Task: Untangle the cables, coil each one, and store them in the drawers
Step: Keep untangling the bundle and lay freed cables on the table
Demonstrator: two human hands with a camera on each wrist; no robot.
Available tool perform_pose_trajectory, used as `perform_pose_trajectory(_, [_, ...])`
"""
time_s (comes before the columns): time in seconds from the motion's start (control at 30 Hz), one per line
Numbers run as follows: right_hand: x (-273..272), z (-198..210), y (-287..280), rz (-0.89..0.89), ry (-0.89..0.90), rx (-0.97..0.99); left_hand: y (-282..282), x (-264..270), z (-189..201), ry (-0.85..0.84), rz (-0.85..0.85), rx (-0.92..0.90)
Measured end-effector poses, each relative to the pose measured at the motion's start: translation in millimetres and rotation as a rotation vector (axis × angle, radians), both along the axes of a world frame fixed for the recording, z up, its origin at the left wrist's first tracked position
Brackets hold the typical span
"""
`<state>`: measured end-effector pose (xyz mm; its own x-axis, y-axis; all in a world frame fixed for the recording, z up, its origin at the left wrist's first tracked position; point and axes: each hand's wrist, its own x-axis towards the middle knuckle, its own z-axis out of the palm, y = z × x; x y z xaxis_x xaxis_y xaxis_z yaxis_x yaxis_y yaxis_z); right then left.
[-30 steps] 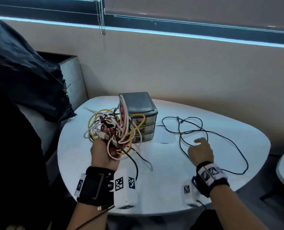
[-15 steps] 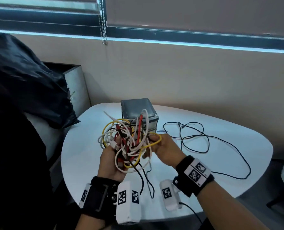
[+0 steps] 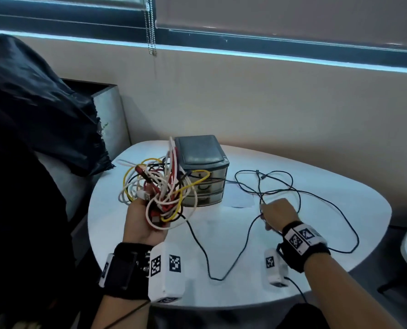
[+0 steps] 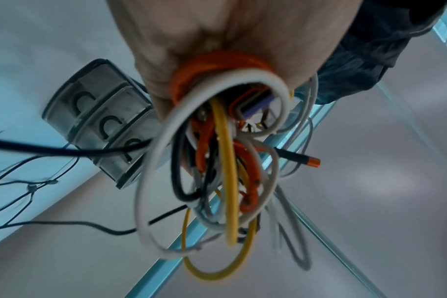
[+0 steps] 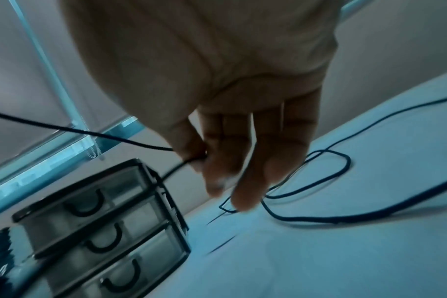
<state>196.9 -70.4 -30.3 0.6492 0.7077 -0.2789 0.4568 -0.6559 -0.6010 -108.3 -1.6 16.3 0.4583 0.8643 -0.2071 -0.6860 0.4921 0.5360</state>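
**Black cable half out of the knot, still hooked to the bundle**

The left hand is clenched around a fat tangled bundle of white, yellow, red and black cables, held up off the white rounded bench with loops spilling out above and below the fist. The right hand sits off to the side, lower and near the bench, pinching a thin black cable between thumb and forefinger; the other fingers hang fairly straight and hold nothing.

The bit that matters: that black cable runs from the bundle in the left hand, sags down onto the bench between the two hands, then climbs to the right-hand pinch. Beyond the right hand, the rest sprawls in loose loops across the bench. So its free length lies on the right hand's side, and I'd guess the pull has to go that way, away from the bundle.

The small grey translucent three-drawer plastic organiser stands just behind the bundle, all three drawers looking closed. Nothing coiled yet as far as I can see.
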Motion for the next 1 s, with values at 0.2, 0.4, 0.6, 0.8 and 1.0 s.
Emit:
perform_pose_trajectory(0.2, [-38, 7, 3, 0.242, -0.099, 0.106, -8, 15, 4, 0.030, -0.021, 0.036])
perform_pose_trajectory(0.4, [-102, 61, 10, 0.730, 0.431, 0.492, -10, 19, 3, 0.082, -0.081, 0.108])
perform_pose_trajectory(0.6, [-78, 43, 6, 0.372, 0.400, 0.463, 5, 0, 3, 0.051, 0.028, 0.078])
perform_pose_trajectory(0.8, [-113, 35, -15, 0.457, 0.282, 0.362, 9, 6, 4, 0.024, 0.084, 0.106])
perform_pose_trajectory(1.0, [-155, 46, -33, 0.339, 0.969, 0.512, 3, 19, 2, -0.114, 0.047, 0.079])
